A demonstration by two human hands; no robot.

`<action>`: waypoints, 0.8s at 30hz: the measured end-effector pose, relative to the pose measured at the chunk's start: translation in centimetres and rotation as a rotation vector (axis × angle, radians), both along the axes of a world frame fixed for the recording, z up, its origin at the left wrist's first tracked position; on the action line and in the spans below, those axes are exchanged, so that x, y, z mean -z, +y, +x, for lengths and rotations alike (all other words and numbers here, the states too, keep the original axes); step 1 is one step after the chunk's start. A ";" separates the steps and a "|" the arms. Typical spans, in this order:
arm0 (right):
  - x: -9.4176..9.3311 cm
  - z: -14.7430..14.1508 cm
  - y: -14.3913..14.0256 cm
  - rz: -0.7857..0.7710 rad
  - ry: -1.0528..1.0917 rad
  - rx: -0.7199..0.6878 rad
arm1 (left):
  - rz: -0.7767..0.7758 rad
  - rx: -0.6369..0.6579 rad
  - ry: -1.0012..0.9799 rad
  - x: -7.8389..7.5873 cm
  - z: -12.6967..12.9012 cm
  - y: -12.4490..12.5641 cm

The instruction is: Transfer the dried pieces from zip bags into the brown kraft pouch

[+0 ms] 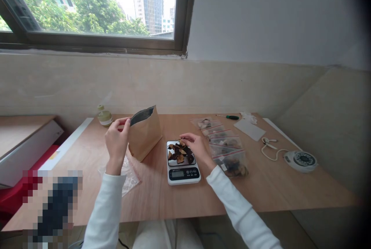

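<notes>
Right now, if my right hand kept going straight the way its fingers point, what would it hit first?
The right hand points left across the scale, fingertips at the dried pieces on its plate. Going on, it would probably meet those pieces first, then the kraft bag that the left hand holds. Depth is unclear.

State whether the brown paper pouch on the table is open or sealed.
Open. The brown paper pouch shows a gaping mouth with dark lining, its top edge held by the left hand.

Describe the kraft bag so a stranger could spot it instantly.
Start at the wooden table under the window. Left of the white scale, the left hand pinches the rim of an upright brown paper bag. Unlike the flat clear pouches on the right, it is opaque and stands open.
</notes>
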State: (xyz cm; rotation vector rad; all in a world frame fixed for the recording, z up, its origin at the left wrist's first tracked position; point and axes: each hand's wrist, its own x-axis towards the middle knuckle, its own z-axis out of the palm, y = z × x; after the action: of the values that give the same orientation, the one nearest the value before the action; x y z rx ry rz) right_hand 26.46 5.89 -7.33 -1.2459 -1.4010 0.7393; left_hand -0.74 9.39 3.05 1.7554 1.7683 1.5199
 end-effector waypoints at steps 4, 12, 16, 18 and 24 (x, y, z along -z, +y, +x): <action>0.4 -0.8 2.4 0.037 -0.435 -0.100 | 0.024 -0.019 0.012 0.4 0.0 0.1; 1.6 -0.9 5.0 0.000 -0.609 -0.231 | -0.017 0.054 0.046 0.8 -0.3 -0.3; 0.6 -0.4 4.5 0.021 -0.566 -0.212 | -0.027 0.061 0.063 0.8 -0.5 -0.3; -0.2 -0.2 3.8 0.026 -0.540 -0.189 | -0.029 0.062 0.069 0.8 -0.5 -0.4; -0.2 -0.8 2.0 0.065 -0.659 -0.285 | -0.046 0.056 0.068 0.8 -0.3 -0.6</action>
State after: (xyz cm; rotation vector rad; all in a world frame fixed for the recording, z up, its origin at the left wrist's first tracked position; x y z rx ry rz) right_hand 25.65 7.86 -7.16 -1.3126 -2.1551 0.4753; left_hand -1.08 8.83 2.29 1.8388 1.7548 1.4025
